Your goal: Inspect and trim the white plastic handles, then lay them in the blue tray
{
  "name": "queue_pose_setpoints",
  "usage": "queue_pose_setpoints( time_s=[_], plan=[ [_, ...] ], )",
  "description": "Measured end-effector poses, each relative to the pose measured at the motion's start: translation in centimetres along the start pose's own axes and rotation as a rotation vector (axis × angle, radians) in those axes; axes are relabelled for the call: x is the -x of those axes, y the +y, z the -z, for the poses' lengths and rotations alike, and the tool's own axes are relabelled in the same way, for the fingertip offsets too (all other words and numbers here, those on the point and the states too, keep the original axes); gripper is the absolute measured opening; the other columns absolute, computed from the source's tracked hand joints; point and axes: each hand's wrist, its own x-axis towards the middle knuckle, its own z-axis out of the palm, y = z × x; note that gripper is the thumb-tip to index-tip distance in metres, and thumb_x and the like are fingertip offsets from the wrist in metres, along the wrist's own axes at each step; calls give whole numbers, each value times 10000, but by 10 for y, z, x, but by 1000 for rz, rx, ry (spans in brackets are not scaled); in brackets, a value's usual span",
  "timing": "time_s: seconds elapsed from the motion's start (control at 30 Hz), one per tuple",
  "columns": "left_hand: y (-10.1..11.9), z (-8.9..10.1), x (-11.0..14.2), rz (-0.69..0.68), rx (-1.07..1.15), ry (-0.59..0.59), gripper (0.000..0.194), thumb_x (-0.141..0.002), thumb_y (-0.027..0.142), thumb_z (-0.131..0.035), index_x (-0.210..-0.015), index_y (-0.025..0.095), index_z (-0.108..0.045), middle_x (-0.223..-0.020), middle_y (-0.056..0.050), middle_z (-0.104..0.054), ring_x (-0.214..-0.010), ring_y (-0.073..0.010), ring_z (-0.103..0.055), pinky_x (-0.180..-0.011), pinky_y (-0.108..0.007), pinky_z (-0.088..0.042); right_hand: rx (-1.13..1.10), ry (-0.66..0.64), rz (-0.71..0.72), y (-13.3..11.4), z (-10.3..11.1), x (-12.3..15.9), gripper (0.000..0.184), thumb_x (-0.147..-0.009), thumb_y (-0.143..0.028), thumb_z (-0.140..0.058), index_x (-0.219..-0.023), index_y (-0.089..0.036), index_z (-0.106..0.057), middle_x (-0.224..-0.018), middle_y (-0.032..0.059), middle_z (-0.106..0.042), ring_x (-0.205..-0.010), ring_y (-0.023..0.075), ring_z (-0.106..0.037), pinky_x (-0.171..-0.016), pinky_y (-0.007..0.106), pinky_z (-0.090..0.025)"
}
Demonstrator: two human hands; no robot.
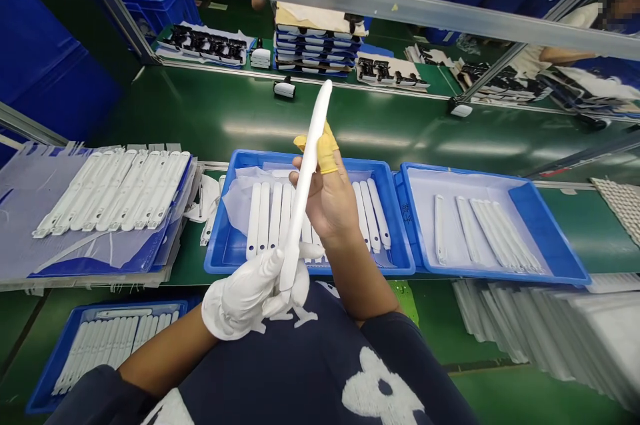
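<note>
Blue backing under clear film [45, 211] at far left carries rows of slim white mouldings [113, 188], packed side by side on the green conveyor belt [250, 111]. Below it, a shallow blue tray [55, 358] holds more of the same mouldings in a tight row. The left hand [245, 298], in a white cotton glove, closes around the lower end of a long white plastic part [305, 185], its fingers curled snugly on the smooth, tapered shaft. The part tilts upward and crosses the right hand [325, 201], which is bare except for yellow finger cots [324, 148]; its thumb and fingers hold narrowly around the middle of the shaft, leaving the rounded tip free above them. Beneath that hand, a blue tray [217, 211] lined with thin film holds white parts [263, 215] lying lengthwise. Further right, a second blue tray [550, 241] holds a looser group of white parts [500, 235] on a pale liner, and a grey woven mat [617, 208] lies beyond it.
</note>
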Motion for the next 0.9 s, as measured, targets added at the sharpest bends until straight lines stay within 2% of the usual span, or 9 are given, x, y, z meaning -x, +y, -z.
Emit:
queue_pose_setpoints(
  time_s=[0.17,0.3,0.37,0.5,0.6,0.7,0.9],
  plan=[
    [0,3,6,13,-50,-52,438,-987,544,-553,-1284,244,-671,-618,22,-627,-339,-23,-391,-404,-173,-333,-67,-27,-27,-6,-7,10,248,-961,-333,-596,-1198,-317,-667,-1018,-41,-679,-742,64,-618,-651,176,-542],
    [9,-4,8,56,-116,-102,514,-865,414,-780,-1326,278,-596,-761,20,-673,-395,-16,-433,-420,-155,-358,-82,-31,-60,-6,-8,8,219,-985,-307,-560,-1172,-309,-673,-1028,-44,-680,-736,51,-619,-647,164,-542],
    [12,-7,8,77,-158,-66,541,-831,367,-820,-1303,253,-582,-744,25,-667,-418,-28,-459,-423,-149,-369,-74,-22,-69,-4,-7,6,211,-991,-323,-554,-1162,-300,-675,-1031,-39,-676,-735,48,-616,-642,160,-538],
    [12,-9,6,65,-225,102,390,-919,491,-688,-1159,191,-619,-677,12,-677,-371,-33,-439,-364,-136,-323,-48,-11,-54,0,-5,4,228,-977,-336,-578,-1187,-312,-664,-1052,-37,-670,-753,56,-624,-639,167,-538],
    [9,-8,4,91,-211,167,435,-926,589,-622,-1085,184,-631,-625,17,-673,-319,-23,-381,-309,-118,-238,-85,-6,-60,0,-5,6,220,-974,-303,-572,-1175,-310,-662,-1023,-43,-676,-718,53,-617,-623,162,-534],
    [3,-6,4,109,-199,116,479,-898,622,-640,-1095,186,-625,-643,10,-678,-334,-32,-402,-300,-113,-223,-106,-30,-86,-3,-5,11,200,-970,-320,-576,-1150,-306,-661,-993,-44,-680,-687,57,-606,-622,175,-538],
    [-13,9,12,87,-299,16,559,-912,661,-582,-1184,173,-609,-716,-26,-687,-428,-77,-501,-370,-163,-357,-106,-135,-51,-10,-5,25,183,-908,-394,-672,-1059,-291,-659,-903,-42,-671,-667,76,-594,-629,205,-526]
  ],
)
